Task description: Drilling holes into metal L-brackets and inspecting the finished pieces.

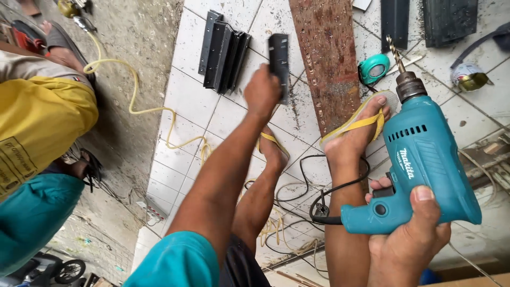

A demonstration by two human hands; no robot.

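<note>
I look down at a white tiled floor [186,101], which fills most of the view. On it lies a long rusty plank [326,58] that runs away from me, and my right foot in a yellow sandal [358,127] rests against its near end. To the left of the plank a stack of dark metal brackets [223,53] lies on the tiles.

My right hand [411,242] is closed tight around the grip of a teal electric drill [425,165]. I hold it up in the air at the right, above the floor, and its bit [396,53] points away from me and a little to the left. The thumb lies along the back of the grip, and one finger sits at the trigger. A black cable [319,204] goes out from the bottom of the grip.

My left hand [261,93] is stretched far forward. Its fingers are closed on one dark metal bracket [279,64], which stands upright on the tiles just left of the plank. The two hands are well apart.

A small teal tape measure [373,68] lies just right of the plank.
</note>
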